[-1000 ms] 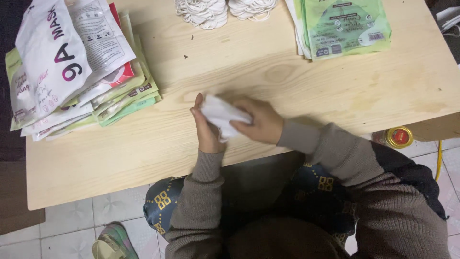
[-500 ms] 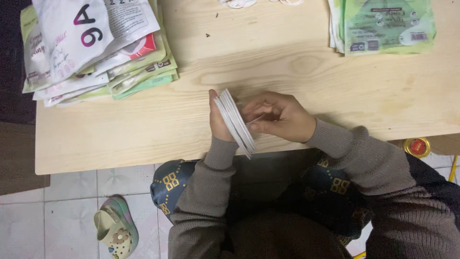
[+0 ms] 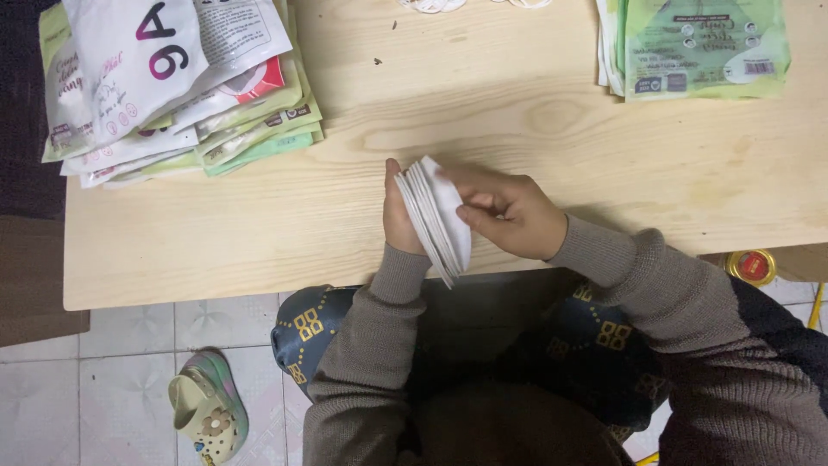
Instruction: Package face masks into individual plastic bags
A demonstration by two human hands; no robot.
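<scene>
A stack of several white folded face masks (image 3: 438, 216) stands on edge at the near side of the wooden table (image 3: 259, 224). My left hand (image 3: 398, 216) presses against the stack's left face. My right hand (image 3: 509, 211) grips it from the right, fingers curled over the top masks. Both hands hold the stack together just above the table's front edge.
A pile of white and green mask pouches (image 3: 172, 78) lies at the far left of the table. Another pile of green pouches (image 3: 694, 43) sits at the far right. More white masks (image 3: 431, 4) peek in at the top edge. A clog (image 3: 207, 410) lies on the tiled floor.
The masks went from lying flat in my hands to standing on edge as a squared stack. The view has shifted, so the table and piles sit lower and more to the right.
</scene>
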